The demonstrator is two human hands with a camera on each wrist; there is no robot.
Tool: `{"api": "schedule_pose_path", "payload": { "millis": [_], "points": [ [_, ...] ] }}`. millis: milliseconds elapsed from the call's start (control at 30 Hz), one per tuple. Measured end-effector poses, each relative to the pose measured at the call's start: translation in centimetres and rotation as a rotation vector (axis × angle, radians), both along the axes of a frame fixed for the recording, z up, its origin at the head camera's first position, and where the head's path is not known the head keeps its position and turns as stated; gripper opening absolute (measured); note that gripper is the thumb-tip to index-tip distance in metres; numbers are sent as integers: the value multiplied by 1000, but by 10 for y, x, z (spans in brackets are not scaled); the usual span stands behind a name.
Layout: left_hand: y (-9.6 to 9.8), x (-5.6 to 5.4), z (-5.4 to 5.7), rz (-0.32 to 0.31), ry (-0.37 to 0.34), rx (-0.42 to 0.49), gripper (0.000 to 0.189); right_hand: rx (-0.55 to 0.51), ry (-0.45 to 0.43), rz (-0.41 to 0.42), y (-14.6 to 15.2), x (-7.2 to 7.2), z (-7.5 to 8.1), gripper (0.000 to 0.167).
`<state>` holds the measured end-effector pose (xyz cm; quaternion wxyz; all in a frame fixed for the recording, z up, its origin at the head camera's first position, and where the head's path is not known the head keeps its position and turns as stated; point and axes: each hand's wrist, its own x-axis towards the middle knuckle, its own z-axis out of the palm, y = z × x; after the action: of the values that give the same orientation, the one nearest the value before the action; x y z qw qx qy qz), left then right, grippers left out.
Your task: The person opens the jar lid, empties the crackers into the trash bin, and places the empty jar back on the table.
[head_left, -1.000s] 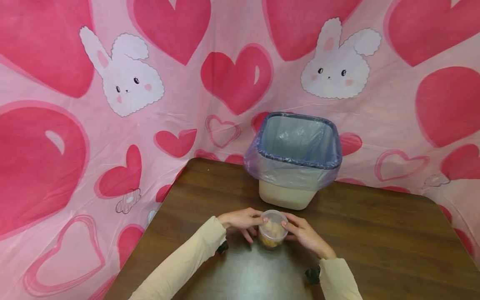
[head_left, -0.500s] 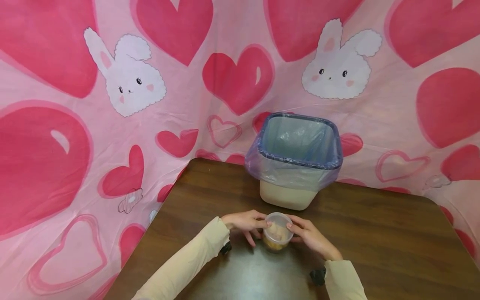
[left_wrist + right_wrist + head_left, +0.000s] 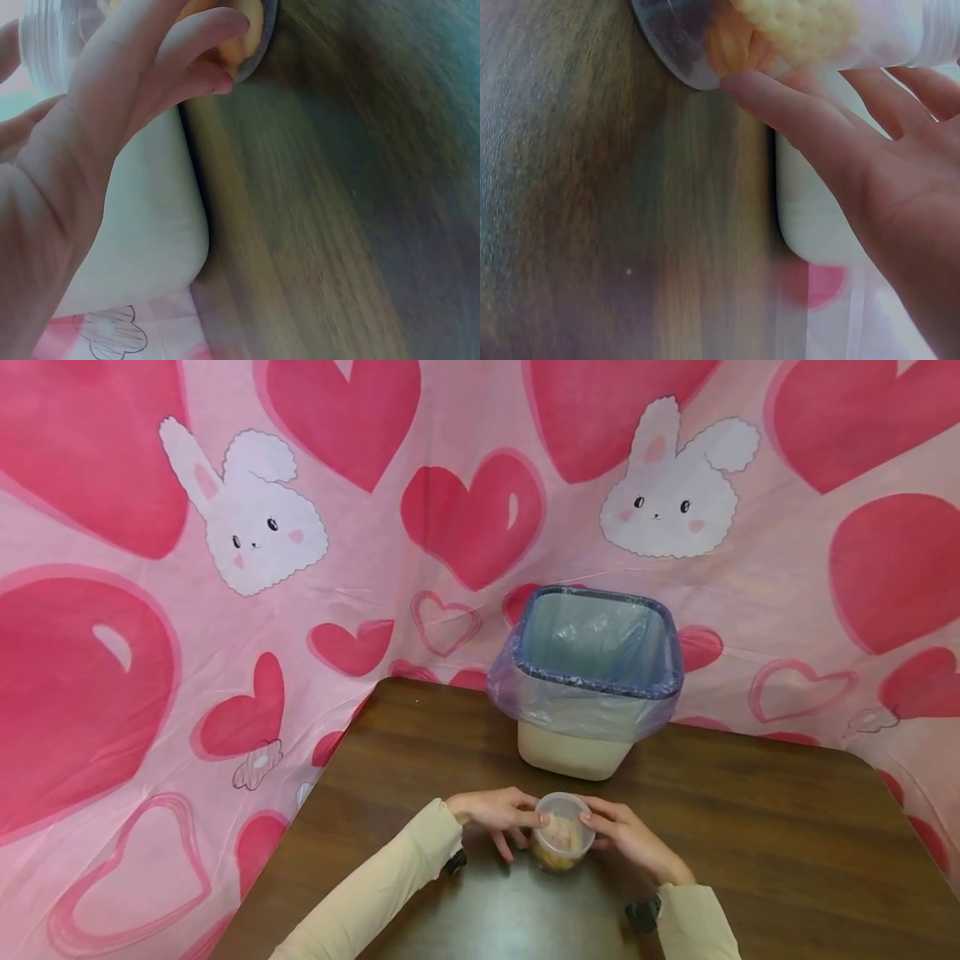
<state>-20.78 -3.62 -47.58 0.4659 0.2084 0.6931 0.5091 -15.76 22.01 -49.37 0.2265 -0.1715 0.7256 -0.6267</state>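
Between both hands is a round clear plastic jar (image 3: 558,853) on the table. Pale yellow crackers (image 3: 802,26) with small holes show through its wall in the right wrist view, beside orange-brown pieces lower down. My left hand (image 3: 497,811) holds the jar from the left, thumb at the upper rim and the other fingers along the side. Opposite it, my right hand (image 3: 636,842) grips the right side, thumb likewise at the rim. The jar's ridged upper band (image 3: 941,30) shows clearly in the right wrist view.
Just behind the jar stands a cream bin (image 3: 573,753) lined with a translucent purple-blue bag (image 3: 592,710). It sits on a dark wooden table (image 3: 765,827). A pink cloth (image 3: 360,552) with hearts and rabbits hangs behind the table.
The jar and both hands have shifted slightly right and toward me over the last second. The grip looks the same, and the bin has stayed put.
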Motion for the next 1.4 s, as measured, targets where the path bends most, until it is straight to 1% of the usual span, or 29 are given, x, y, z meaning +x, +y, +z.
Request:
{"api": "schedule_pose_path", "payload": {
  "millis": [133,233,433,600,767,967,1033,1200,1267,1333,1400],
  "points": [
    [1,1,0,-22,-1,-2,43,-5,-22,5,2,2,0,51],
    [1,1,0,-34,-6,-2,43,-28,-41,11,3,3,-1,52],
    [1,0,1,-33,-8,-6,43,-64,-64,6,4,3,-3,55],
    [1,2,1,-31,25,-15,44,-71,-58,-15,3,4,-6,54],
    [1,5,1,-22,90,-32,44,-90,-34,-35,2,7,-10,53],
    [0,10,-2,-32,230,-84,47,-124,-36,-77,-1,13,-13,51],
    [0,11,-3,-33,266,-96,48,-130,-46,-97,-3,15,-13,51],
    [1,12,-4,-26,306,-108,46,-98,-37,-171,-6,20,-13,51],
    [1,11,-3,-21,337,-111,44,-73,-33,-210,-8,21,-12,50],
    [2,11,-2,-15,398,-109,44,-47,-34,-256,-10,22,-12,49],
    [2,10,0,-15,493,-115,47,-19,-31,-307,-12,22,-12,47]
  ]
}}
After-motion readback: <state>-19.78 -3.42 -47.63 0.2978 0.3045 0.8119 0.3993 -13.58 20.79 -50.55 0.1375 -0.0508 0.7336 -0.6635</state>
